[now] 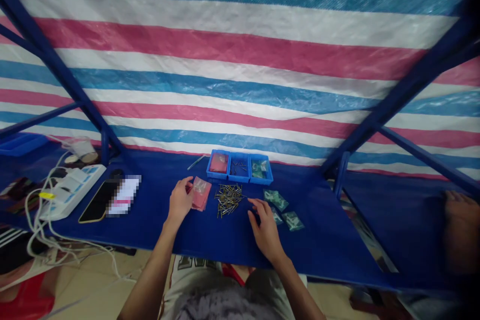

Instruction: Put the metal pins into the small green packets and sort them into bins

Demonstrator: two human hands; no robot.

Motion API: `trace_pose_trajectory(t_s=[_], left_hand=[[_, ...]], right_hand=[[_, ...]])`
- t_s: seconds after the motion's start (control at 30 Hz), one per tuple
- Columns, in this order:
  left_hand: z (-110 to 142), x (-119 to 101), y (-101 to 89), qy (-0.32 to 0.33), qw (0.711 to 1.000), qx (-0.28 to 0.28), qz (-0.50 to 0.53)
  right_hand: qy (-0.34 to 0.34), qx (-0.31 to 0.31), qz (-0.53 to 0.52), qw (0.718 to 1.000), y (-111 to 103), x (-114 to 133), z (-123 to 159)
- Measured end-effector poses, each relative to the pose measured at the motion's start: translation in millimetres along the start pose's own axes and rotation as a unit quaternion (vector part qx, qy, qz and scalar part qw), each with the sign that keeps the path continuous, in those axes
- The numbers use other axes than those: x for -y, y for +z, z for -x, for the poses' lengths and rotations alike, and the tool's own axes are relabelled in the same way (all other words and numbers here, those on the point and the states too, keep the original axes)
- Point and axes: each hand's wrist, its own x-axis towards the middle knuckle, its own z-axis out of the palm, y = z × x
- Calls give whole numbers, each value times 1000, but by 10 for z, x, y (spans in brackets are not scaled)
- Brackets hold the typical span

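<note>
My left hand [181, 201] is at the left edge of a small stack of pink plastic bags [200, 202], its fingers bent and a little apart. Whether the fingertips touch the top bag is hard to make out. Just right of the bags lies a loose pile of screws [228, 200], brassy and dark. My right hand [265, 227] hovers over the tabletop beside that pile, thumb and fingers apart, holding nothing visible. Several small green bags [275, 199] lie to the right of this hand, one of them partly behind it.
A blue three-compartment tray [240, 178] stands behind the screws, holding pink bags, some screws and green bags. Left on the blue table [150, 230] are a phone [98, 201], a power strip [77, 190] and tangled white cables. Blue frame bars slant at both sides. Another person's hand [459, 215] is far right.
</note>
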Motion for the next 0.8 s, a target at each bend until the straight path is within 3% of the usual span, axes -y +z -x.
trace_pose_trajectory(t_s=[0.1, 0.2, 0.3, 0.4, 0.47, 0.53, 0.6, 0.67, 0.73, 0.8], left_hand=[[25, -115, -26, -58, 983, 45, 166], [209, -308, 44, -100, 938, 130, 306], [511, -513, 207, -67, 914, 126, 381], [795, -652, 348, -100, 878, 156, 442], [919, -694, 374, -124, 854, 175, 474], [989, -704, 345, -118, 864, 182, 454], [1027, -691, 291, -53, 916, 163, 362], [1054, -666, 252, 64, 961, 137, 230], [1079, -637, 250, 175, 969, 120, 131], [1099, -613, 278, 244, 961, 100, 77]], right_hand=[[0, 3, -23, 1000, 13, 98, 17], [-13, 22, -46, 999, 79, 215, 35], [-44, 8, -29, 999, 141, 308, 46], [-64, 0, -18, 998, 136, 372, 49], [-49, 3, -43, 998, 107, 406, 54], [2, 5, -105, 994, 85, 434, 61], [72, 4, -197, 978, 82, 450, 67], [130, 8, -290, 948, 93, 453, 69], [161, 5, -355, 921, 103, 443, 68], [171, 9, -380, 909, 101, 425, 66]])
